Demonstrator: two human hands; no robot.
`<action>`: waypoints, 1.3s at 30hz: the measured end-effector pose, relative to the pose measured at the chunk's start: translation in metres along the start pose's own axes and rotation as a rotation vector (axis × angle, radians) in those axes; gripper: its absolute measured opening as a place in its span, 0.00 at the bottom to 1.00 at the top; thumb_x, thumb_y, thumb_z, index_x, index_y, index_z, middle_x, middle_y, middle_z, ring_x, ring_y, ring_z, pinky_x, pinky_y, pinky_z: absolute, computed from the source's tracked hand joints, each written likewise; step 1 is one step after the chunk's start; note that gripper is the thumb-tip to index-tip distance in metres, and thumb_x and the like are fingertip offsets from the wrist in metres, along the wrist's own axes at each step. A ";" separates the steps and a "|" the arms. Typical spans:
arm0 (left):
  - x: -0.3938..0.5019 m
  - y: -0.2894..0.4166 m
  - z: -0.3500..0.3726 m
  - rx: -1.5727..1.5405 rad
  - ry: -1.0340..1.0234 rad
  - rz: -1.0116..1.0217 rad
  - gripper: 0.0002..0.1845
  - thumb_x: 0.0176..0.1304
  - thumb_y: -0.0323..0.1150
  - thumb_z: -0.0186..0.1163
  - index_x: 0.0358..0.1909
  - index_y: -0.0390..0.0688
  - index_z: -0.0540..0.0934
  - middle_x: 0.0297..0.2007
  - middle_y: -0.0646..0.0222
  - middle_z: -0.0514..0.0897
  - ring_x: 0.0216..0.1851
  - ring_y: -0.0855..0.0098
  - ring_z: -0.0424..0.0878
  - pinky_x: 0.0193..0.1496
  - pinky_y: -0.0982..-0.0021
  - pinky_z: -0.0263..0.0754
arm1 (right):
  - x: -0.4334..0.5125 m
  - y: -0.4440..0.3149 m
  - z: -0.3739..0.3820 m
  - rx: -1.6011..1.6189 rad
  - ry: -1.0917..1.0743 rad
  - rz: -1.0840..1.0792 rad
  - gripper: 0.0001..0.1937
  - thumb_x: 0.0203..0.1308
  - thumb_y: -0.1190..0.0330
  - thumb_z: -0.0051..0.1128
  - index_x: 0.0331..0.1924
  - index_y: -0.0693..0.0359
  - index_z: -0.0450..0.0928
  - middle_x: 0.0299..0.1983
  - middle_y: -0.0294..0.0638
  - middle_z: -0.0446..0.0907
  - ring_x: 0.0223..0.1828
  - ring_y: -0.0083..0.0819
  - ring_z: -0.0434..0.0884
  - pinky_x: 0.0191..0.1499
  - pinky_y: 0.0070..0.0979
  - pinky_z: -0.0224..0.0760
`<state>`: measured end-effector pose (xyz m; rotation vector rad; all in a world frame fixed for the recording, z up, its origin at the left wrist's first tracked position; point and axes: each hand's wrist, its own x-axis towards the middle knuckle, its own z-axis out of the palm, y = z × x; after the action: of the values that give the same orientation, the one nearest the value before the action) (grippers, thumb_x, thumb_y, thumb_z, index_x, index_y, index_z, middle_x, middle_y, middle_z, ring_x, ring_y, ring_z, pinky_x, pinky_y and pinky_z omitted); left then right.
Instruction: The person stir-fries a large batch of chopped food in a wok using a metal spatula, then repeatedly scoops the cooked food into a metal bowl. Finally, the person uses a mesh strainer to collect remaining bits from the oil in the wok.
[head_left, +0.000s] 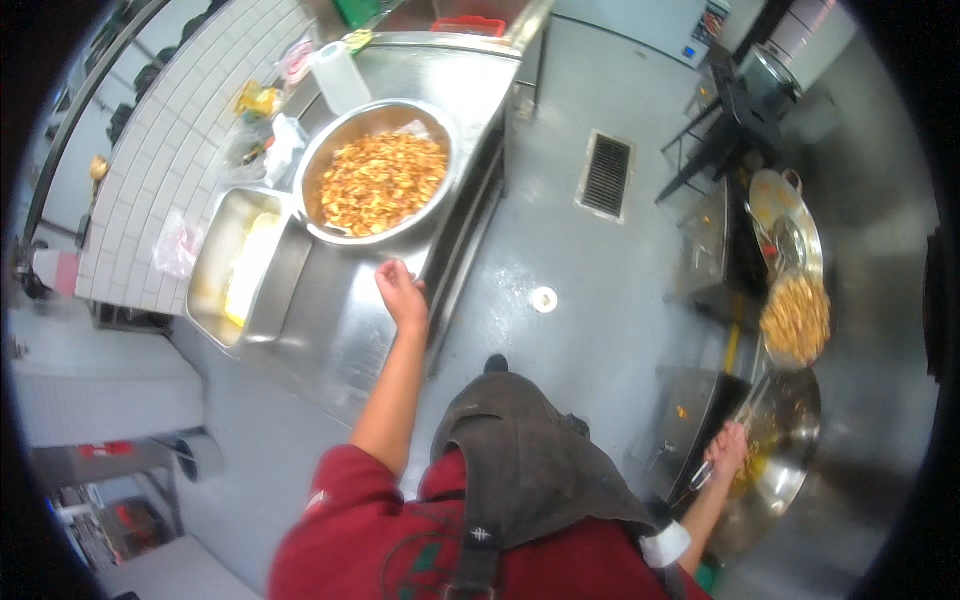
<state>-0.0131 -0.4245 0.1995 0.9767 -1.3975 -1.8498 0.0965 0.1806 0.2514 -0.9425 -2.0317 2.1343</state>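
Note:
My right hand (727, 450) grips the metal handle of a strainer (795, 319) heaped with golden-brown fried pieces. The strainer is above and between a wide metal pan (795, 487), with yellow oil and some bits inside, and a second pan (776, 195) holding a glass-like lid or bowl. My left hand (401, 292) is at the edge of the steel table, fingers curled, close to a large steel bowl (450, 157) of browned pieces lined with paper. Whether the fingers hold anything small is not clear.
On the steel table (337, 315) stand a deep steel tray (281, 300) with something yellow inside, a translucent plastic container (341, 79) and plastic bags (180, 244). A floor drain grate (607, 176) lies ahead. Black stools (739, 116) and a metal pot (769, 75) stand at the upper right.

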 end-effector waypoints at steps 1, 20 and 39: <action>0.012 0.012 0.000 -0.093 0.111 -0.018 0.12 0.69 0.40 0.49 0.47 0.44 0.65 0.37 0.70 0.69 0.35 0.77 0.70 0.33 0.75 0.70 | 0.004 -0.017 0.041 -0.016 -0.046 0.009 0.09 0.67 0.59 0.49 0.40 0.54 0.68 0.15 0.26 0.59 0.09 0.16 0.57 0.09 0.16 0.49; 0.062 0.060 -0.017 -0.530 -0.052 -0.120 0.07 0.71 0.33 0.46 0.38 0.41 0.62 0.39 0.62 0.73 0.39 0.69 0.77 0.48 0.61 0.78 | -0.017 -0.002 0.511 -0.892 -0.563 -1.102 0.20 0.60 0.71 0.51 0.58 0.52 0.72 0.24 0.47 0.77 0.24 0.41 0.77 0.31 0.34 0.70; 0.064 0.056 0.022 -0.513 0.009 -0.154 0.08 0.69 0.29 0.48 0.41 0.40 0.59 0.41 0.63 0.69 0.39 0.72 0.73 0.53 0.60 0.78 | 0.000 -0.021 0.495 -0.759 -0.673 -1.139 0.22 0.60 0.75 0.50 0.60 0.53 0.70 0.27 0.55 0.75 0.27 0.51 0.75 0.33 0.36 0.68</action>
<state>-0.0637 -0.4802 0.2454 0.8371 -0.7880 -2.1615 -0.1345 -0.2574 0.2472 0.9655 -2.6385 1.0649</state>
